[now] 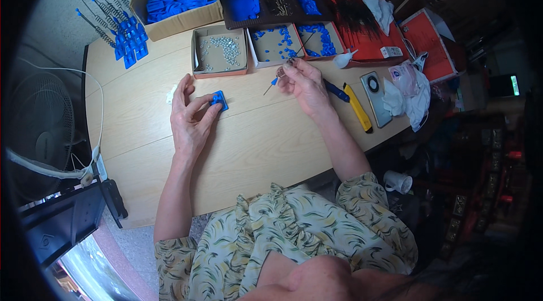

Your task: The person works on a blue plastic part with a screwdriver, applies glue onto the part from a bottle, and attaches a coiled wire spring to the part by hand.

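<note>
Judging by the cluster of sprung pieces (130,48) standing at the far left, blue feet down and wires up, several look complete, while the one in hand seems only partly made: its base (221,104) lies flat on the table (254,151), and its wire is apart from it. The left hand (192,113) pinches that base between thumb and fingers. The right hand (307,85), to its right and a little farther off, grips a thin wire (267,91) with a blue bead (274,81) near its lower end; whether a spring is on it too, I cannot tell. Plenty appears left to do: the carton (182,26) is heaped with blue parts, clear beads (228,48) lie in the left small box, and dark wires (357,14) fill the far-right red tray (362,62).

Pale wood-grain covers the table. Right of the hands lie a yellow cutter (358,107), a phone (376,103) and crumpled plastic (417,97); a fan (44,123) stands left, beyond the edge, and a mug (398,182) sits off the near right side
</note>
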A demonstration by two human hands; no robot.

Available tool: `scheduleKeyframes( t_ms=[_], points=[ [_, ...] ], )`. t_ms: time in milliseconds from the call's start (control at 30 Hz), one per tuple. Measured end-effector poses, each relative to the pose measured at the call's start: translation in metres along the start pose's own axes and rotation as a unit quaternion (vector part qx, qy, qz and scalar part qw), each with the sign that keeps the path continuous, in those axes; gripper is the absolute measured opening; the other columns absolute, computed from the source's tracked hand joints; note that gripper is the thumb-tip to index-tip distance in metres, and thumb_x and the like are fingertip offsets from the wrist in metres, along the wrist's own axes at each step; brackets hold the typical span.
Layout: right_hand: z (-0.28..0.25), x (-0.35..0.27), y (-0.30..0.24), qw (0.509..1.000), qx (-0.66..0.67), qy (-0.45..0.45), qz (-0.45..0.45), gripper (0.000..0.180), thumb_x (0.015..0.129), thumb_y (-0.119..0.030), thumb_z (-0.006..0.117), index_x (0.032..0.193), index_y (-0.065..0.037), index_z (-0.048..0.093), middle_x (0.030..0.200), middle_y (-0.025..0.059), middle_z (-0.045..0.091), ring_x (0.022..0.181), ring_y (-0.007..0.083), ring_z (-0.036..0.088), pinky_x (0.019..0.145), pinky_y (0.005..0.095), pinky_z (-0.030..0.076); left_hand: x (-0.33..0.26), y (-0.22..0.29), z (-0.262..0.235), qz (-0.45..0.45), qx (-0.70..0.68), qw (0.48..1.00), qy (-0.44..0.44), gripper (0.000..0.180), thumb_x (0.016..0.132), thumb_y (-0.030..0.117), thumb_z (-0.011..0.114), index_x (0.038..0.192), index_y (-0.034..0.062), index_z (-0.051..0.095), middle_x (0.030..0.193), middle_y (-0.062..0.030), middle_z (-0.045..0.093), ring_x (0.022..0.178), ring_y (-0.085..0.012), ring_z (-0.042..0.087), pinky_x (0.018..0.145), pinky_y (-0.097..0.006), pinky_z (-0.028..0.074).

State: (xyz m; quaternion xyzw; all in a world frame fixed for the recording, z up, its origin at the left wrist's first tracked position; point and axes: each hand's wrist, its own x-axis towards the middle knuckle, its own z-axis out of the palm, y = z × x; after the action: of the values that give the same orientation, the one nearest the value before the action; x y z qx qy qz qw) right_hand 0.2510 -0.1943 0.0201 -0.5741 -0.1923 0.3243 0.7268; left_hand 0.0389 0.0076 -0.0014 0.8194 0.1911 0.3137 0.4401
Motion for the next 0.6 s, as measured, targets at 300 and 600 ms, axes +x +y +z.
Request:
scheduleKeyframes(
  t_ms=[300,600],
  points=[
    [0.011,-0.005,-0.001,0.997,0.045,-0.007,-0.059,0.015,0.102,-0.017,0.059,0.111,-0.005,0.059,0.099,0.0106,0.068,0.083,0.0166,0.068,0.072,0.0282,0.054,0.005,0.002,0.001,0.035,0.047,0.998,-0.031,0.026,0.079,0.013,0.083,0.104,0.0087,0.079,0.144,-0.0160,0.056,0.128,-0.0308,0.057,0.108,-0.041,0.047],
    [0.038,-0.013,-0.011,0.997,0.055,-0.035,-0.038,0.017,0.104,-0.019,0.057,0.113,-0.004,0.055,0.102,0.0126,0.068,0.088,0.0229,0.072,0.073,0.0299,0.058,0.003,-0.003,0.000,0.058,0.061,0.996,-0.007,0.026,0.079,0.014,0.083,0.104,0.0101,0.079,0.134,-0.0145,0.061,0.119,-0.0284,0.061,0.101,-0.040,0.049]
  ],
)
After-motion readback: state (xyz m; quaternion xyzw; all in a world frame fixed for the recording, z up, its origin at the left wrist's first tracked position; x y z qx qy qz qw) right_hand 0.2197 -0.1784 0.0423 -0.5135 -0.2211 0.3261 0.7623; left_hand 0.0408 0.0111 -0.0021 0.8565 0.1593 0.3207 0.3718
